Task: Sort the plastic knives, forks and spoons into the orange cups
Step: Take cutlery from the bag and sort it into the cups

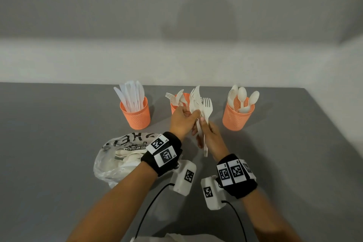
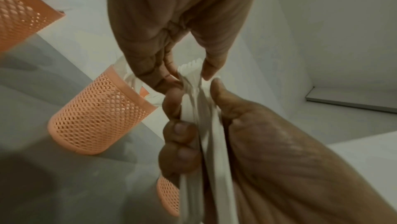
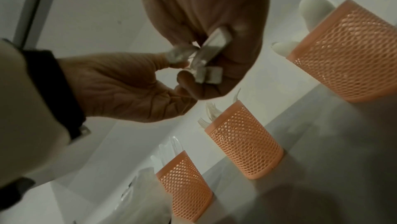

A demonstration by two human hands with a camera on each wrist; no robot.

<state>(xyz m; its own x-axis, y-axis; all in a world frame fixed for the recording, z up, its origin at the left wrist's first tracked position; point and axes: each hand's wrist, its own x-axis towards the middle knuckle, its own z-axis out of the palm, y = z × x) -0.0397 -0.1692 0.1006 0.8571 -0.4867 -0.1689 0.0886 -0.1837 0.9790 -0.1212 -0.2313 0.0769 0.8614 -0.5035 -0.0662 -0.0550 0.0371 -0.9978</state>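
Observation:
Three orange mesh cups stand in a row on the grey table: the knife cup point(image 1: 135, 116) point(image 3: 184, 185) on the left, the fork cup point(image 1: 175, 106) point(image 2: 101, 113) point(image 3: 242, 139) in the middle, the spoon cup point(image 1: 237, 117) point(image 3: 348, 49) on the right. Both hands hold one bundle of white plastic forks point(image 1: 201, 104) point(image 2: 206, 125) upright in front of the fork cup. My left hand point(image 1: 193, 114) point(image 2: 189, 73) pinches the bundle just below the tines. My right hand point(image 1: 202, 124) point(image 2: 193, 101) point(image 3: 210, 67) grips the handles lower down.
A clear plastic bag point(image 1: 115, 157) with more white cutlery inside lies on the table at the near left, under my left forearm. Behind the cups the table point(image 1: 59, 124) ends at a pale wall. Cables run from the wrist cameras towards me.

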